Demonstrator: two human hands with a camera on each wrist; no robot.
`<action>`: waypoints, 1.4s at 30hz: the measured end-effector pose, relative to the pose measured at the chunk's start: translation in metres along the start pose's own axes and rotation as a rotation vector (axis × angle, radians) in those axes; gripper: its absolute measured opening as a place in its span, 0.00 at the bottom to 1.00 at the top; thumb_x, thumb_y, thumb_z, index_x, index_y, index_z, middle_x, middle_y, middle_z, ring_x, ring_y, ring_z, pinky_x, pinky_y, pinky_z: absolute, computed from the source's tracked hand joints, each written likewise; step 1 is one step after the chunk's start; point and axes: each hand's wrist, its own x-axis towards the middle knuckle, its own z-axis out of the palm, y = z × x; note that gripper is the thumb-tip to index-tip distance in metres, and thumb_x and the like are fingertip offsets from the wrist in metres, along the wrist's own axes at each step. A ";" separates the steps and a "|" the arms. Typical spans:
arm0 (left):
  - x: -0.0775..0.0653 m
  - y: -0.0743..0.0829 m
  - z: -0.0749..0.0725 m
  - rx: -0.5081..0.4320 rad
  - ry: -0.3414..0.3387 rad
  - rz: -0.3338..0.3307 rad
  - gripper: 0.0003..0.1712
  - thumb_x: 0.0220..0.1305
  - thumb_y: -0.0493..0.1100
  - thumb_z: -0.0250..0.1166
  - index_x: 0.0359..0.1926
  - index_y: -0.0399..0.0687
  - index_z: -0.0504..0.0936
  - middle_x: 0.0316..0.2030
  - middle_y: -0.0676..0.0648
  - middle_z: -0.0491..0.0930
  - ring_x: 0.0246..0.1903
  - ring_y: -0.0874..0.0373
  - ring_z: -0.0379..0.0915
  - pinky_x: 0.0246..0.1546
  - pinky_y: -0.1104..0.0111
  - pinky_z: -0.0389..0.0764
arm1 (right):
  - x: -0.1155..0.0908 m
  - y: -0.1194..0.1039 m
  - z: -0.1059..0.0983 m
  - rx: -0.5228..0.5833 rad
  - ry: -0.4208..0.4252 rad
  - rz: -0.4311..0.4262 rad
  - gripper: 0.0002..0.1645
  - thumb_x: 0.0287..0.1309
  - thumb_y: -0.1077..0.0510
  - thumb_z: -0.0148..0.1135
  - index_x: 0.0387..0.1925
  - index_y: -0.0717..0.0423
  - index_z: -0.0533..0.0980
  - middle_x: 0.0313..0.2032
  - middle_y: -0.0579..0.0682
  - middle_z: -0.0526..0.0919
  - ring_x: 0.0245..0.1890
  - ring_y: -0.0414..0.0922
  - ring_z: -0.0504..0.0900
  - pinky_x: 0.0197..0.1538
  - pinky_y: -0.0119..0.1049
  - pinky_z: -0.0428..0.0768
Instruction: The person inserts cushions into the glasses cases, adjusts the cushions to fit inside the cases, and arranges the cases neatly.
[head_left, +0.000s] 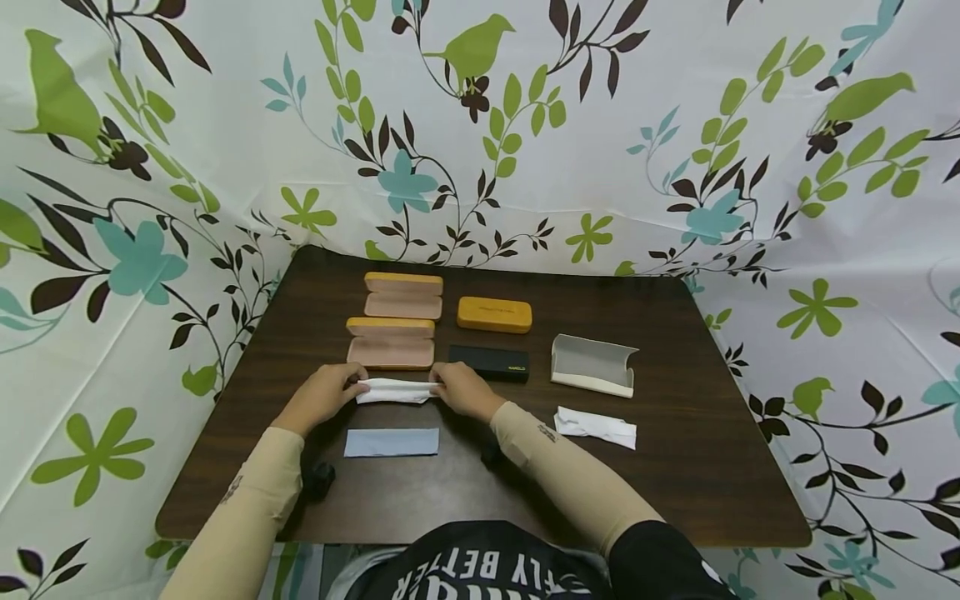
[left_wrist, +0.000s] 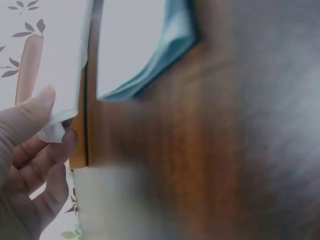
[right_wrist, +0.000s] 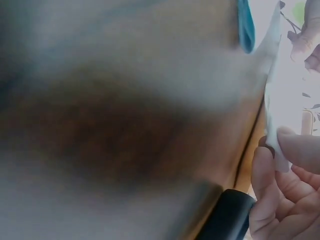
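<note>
A folded white strip point(head_left: 395, 391), thin like tissue or cloth, is stretched level between both hands. My left hand point(head_left: 326, 396) pinches its left end; in the left wrist view the thumb point(left_wrist: 27, 117) lies on one face with fingers behind. At the other end, my right hand point(head_left: 465, 390) pinches it between thumb point(right_wrist: 300, 150) and fingers. Below the strip a folded light-blue cloth point(head_left: 392, 442) lies flat on the table. Just beyond the hands is an open yellow glasses case point(head_left: 391, 350) with a pink lining.
Behind stands another open yellow case point(head_left: 403, 304). A shut yellow case point(head_left: 494, 315) and a black case point(head_left: 489, 363) lie right of it. Farther right are an open white case point(head_left: 592, 367) and a crumpled white strip point(head_left: 595, 427). A patterned curtain surrounds the brown table point(head_left: 697, 467).
</note>
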 end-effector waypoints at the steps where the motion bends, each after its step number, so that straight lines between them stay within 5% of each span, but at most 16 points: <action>1: 0.001 0.000 -0.001 -0.003 0.007 0.001 0.06 0.62 0.44 0.67 0.37 0.49 0.79 0.31 0.51 0.81 0.30 0.59 0.73 0.35 0.59 0.75 | 0.001 -0.001 -0.002 -0.005 0.006 -0.001 0.05 0.64 0.55 0.62 0.34 0.50 0.74 0.30 0.42 0.79 0.27 0.37 0.75 0.34 0.30 0.74; 20: 0.018 -0.001 -0.017 0.008 0.039 -0.006 0.06 0.62 0.43 0.67 0.37 0.46 0.80 0.27 0.52 0.78 0.27 0.58 0.69 0.31 0.63 0.72 | 0.016 0.001 -0.012 0.042 0.079 0.014 0.05 0.66 0.56 0.60 0.41 0.51 0.76 0.36 0.44 0.81 0.34 0.37 0.78 0.39 0.30 0.77; 27: 0.026 -0.003 -0.024 0.008 0.064 -0.021 0.07 0.63 0.44 0.66 0.39 0.47 0.82 0.33 0.50 0.82 0.28 0.57 0.71 0.33 0.61 0.73 | 0.026 0.003 -0.014 0.049 0.098 0.031 0.08 0.66 0.56 0.59 0.44 0.53 0.77 0.39 0.47 0.83 0.36 0.38 0.80 0.40 0.31 0.78; 42: 0.041 -0.019 -0.020 0.017 0.088 -0.093 0.07 0.63 0.44 0.67 0.39 0.46 0.81 0.33 0.47 0.82 0.29 0.55 0.71 0.34 0.60 0.74 | 0.050 0.008 -0.008 0.032 0.093 0.089 0.07 0.67 0.56 0.58 0.44 0.53 0.78 0.40 0.48 0.83 0.39 0.41 0.81 0.43 0.34 0.80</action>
